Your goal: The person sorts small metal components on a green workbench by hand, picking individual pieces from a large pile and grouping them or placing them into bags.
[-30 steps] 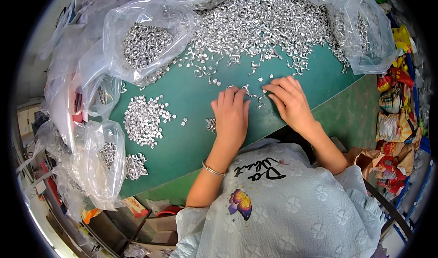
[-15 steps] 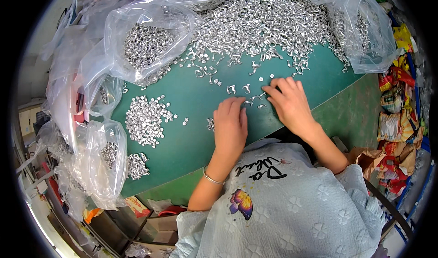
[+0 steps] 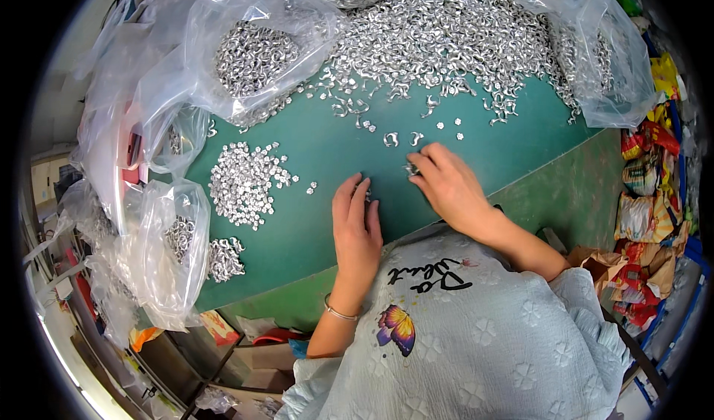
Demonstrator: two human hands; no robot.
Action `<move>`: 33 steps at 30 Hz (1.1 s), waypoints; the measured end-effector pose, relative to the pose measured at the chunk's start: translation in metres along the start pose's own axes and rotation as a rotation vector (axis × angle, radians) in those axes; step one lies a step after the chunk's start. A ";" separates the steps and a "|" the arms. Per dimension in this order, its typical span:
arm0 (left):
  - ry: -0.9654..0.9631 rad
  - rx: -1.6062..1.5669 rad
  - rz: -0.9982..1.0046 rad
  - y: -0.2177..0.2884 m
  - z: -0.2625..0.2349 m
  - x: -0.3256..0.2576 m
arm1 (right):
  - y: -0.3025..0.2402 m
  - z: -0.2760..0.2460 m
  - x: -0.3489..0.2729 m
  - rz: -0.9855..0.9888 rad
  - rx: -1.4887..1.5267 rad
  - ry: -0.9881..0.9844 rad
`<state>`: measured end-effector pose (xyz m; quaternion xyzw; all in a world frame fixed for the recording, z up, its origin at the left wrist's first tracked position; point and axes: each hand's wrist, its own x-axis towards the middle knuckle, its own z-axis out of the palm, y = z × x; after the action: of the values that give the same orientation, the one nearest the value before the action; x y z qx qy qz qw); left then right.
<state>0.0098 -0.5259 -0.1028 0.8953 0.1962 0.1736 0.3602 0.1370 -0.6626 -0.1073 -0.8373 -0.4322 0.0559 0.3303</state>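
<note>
My left hand [image 3: 355, 227] rests on the green tabletop with its fingers curled and the thumb a little apart. Bits of silver metal show between its fingertips; the rest is hidden under the hand. To its right, my right hand [image 3: 454, 189] has thumb and fingers drawn together on small silver metal pieces [image 3: 410, 169], slightly blurred. Just beyond the fingers lie two loose curved silver pieces, one a small hook shape [image 3: 390, 139]. A few tiny flower-shaped pieces [image 3: 459, 136] sit beyond the right hand.
A wide heap of curved silver pieces [image 3: 446, 41] covers the far table. Clear plastic bags [image 3: 197, 56] of pieces stand at left and far right. On the left lie a pile of flower-shaped pieces [image 3: 242, 186] and a smaller heap [image 3: 224, 260]. Colourful packages [image 3: 636, 204] are stacked off the right edge.
Both hands have drawn nearer me and to the left. Loose pieces that lay between them and beside the left hand are now under or in the fingers. The view has shifted slightly.
</note>
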 end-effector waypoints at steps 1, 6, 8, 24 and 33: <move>-0.006 -0.024 0.007 0.001 0.001 0.000 | -0.001 0.008 0.000 -0.024 0.013 -0.002; -0.019 -0.071 0.054 -0.004 0.005 -0.003 | -0.018 0.022 0.012 -0.118 0.169 -0.072; -0.017 -0.043 0.057 -0.004 0.005 -0.003 | -0.013 0.018 0.017 -0.079 0.222 0.029; 0.028 0.051 0.109 -0.010 0.023 0.009 | 0.009 0.008 0.046 -0.191 -0.170 0.182; 0.052 -0.122 -0.039 -0.006 0.005 0.000 | -0.010 0.023 0.022 -0.268 0.153 -0.070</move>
<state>0.0110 -0.5246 -0.1105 0.8629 0.2118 0.2016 0.4122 0.1349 -0.6303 -0.1155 -0.7421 -0.5456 0.0733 0.3826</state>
